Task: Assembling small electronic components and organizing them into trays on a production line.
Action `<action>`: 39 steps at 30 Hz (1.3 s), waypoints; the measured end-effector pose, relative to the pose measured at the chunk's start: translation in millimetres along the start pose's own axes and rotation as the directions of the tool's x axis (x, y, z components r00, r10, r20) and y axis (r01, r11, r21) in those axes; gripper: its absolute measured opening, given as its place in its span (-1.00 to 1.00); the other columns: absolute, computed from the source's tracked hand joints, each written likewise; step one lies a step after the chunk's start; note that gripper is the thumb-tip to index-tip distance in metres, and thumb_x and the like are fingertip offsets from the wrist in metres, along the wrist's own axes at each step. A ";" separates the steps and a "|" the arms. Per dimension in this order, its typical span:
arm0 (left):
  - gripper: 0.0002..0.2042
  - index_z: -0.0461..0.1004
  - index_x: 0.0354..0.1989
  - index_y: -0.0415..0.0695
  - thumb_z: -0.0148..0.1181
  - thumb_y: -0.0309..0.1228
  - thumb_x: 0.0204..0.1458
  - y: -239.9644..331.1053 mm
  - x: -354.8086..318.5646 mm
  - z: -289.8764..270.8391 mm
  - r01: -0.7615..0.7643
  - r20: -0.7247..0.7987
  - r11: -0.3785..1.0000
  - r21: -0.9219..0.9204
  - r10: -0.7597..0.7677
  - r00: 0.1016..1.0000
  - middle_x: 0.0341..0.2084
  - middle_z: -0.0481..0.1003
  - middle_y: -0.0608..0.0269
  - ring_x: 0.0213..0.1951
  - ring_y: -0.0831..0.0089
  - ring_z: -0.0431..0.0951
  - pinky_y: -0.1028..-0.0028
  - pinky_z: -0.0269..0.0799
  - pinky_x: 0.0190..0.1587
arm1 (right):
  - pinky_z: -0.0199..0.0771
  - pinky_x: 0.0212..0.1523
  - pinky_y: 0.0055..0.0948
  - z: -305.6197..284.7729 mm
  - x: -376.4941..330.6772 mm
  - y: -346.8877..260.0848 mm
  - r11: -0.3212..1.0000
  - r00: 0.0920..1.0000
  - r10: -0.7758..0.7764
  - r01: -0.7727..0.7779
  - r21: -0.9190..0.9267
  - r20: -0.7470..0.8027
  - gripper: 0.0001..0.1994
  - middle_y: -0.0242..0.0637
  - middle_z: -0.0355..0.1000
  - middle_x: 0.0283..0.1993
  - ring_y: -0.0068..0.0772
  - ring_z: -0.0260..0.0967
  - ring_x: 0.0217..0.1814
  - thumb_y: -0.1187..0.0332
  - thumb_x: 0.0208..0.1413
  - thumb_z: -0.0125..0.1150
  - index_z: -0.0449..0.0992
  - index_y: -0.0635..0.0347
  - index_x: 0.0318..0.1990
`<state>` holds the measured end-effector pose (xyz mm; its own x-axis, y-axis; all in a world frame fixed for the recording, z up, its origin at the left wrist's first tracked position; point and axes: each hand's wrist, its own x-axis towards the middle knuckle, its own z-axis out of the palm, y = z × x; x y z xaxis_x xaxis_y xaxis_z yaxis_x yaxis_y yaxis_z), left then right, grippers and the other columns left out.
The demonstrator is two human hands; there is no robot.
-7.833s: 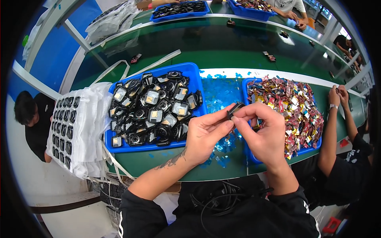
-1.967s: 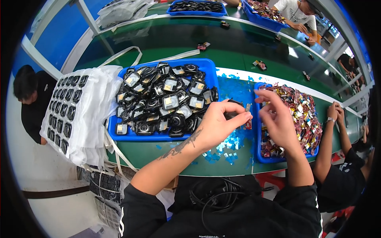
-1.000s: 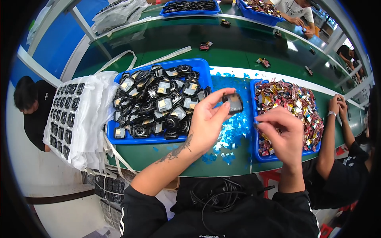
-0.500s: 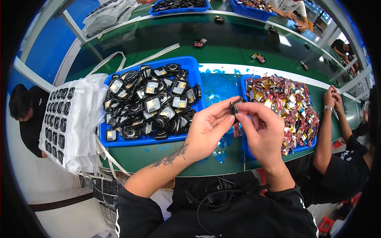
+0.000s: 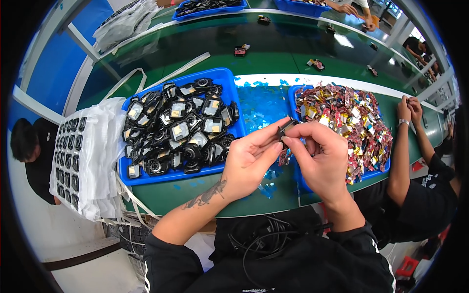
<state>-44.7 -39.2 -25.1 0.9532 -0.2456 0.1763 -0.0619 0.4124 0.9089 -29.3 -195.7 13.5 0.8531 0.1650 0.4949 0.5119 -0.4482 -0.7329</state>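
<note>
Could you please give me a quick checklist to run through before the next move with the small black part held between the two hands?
1. Small black plastic part pinched by both the left hand and the right hand: ok.
2. Part held above the green table, between the two trays: ok.
3. Blue plastic tray of black square parts within the left hand's reach: ok.
4. Blue tray of small shiny coloured pieces beside the right hand: ok.
5. Anything pinched in the right fingertips against the part: cannot tell.
6. The neighbouring person's forearm clear of both hands: ok.
</note>
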 end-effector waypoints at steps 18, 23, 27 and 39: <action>-0.56 0.20 0.25 -0.33 -0.02 -0.63 0.17 -2.7 -2.2 6.0 -0.015 -0.059 1.000 -0.020 0.014 0.998 0.03 0.42 0.13 0.03 0.56 0.40 0.55 0.32 0.09 | 0.10 -0.64 -0.54 -0.6 -0.6 -0.4 0.998 1.000 0.030 -0.031 0.047 0.009 -0.87 -0.36 0.42 -0.52 -0.59 0.09 -0.65 0.59 -0.13 0.31 0.55 0.25 -0.37; -0.56 0.20 0.25 -0.33 -0.02 -0.63 0.17 -4.1 -3.6 5.1 0.010 -0.055 1.000 -0.004 -0.010 0.998 0.02 0.43 0.16 0.00 0.61 0.40 0.58 0.34 0.04 | 0.09 -0.64 -0.54 -2.4 -0.5 -1.3 0.998 0.999 0.045 -0.046 0.031 0.028 -0.88 -0.35 0.42 -0.53 -0.58 0.09 -0.66 0.59 -0.13 0.30 0.56 0.25 -0.38; -0.57 0.19 0.25 -0.35 -0.03 -0.62 0.18 -4.1 -3.0 9.1 -0.006 -0.046 1.000 0.018 0.006 0.999 0.03 0.42 0.16 -0.01 0.61 0.40 0.59 0.34 0.03 | 0.11 -0.62 -0.53 -7.0 1.2 -4.6 0.999 0.998 0.039 -0.039 -0.009 0.056 -0.88 -0.36 0.42 -0.53 -0.58 0.10 -0.65 0.59 -0.14 0.30 0.55 0.24 -0.38; -0.58 0.19 0.24 -0.37 -0.06 -0.63 0.18 3.0 -3.6 3.4 -0.009 0.023 0.999 0.053 0.007 1.000 0.07 0.40 0.07 0.04 0.53 0.41 0.56 0.32 0.08 | 0.25 -0.44 -0.52 -6.8 5.2 1.2 0.993 0.998 0.023 -0.030 0.112 0.062 -0.75 -0.34 0.24 -0.46 -0.47 0.19 -0.45 0.54 -0.22 0.39 0.38 0.22 -0.42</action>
<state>-49.3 -40.1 -21.7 0.9456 -0.2628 0.1918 -0.0857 0.3673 0.9261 -24.9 -201.3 18.3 0.8692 0.2087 0.4484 0.4945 -0.3514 -0.7950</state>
